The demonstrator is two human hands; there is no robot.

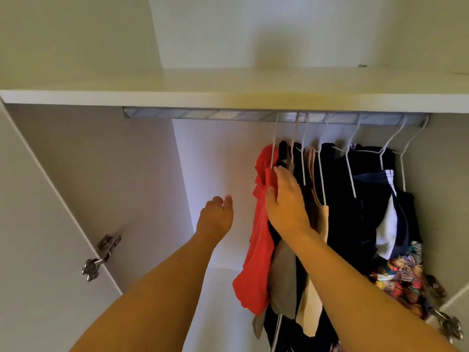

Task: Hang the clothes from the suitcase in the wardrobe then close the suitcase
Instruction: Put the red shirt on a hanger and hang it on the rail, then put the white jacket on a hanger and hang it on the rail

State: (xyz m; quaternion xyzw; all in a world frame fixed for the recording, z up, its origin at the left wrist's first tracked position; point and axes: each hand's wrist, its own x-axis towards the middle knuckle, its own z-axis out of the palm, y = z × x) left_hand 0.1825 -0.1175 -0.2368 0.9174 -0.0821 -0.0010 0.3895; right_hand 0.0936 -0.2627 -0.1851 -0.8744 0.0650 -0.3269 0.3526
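Observation:
A red garment (256,250) hangs on a white wire hanger (274,138) at the left end of a row of clothes on the metal wardrobe rail (203,114). My right hand (285,201) pinches the red garment's upper edge just below the hanger, thumb on the front and fingers behind the cloth. My left hand (215,217) hovers to the left of the red garment, fingers loosely curled, holding nothing. The suitcase is not in view.
Right of the red garment hang grey, beige, dark navy and patterned clothes (355,212) on several white hangers. A white shelf (152,95) runs above the rail. The left half of the rail is bare. Door hinges (101,257) sit on the left panel, with more at the lower right.

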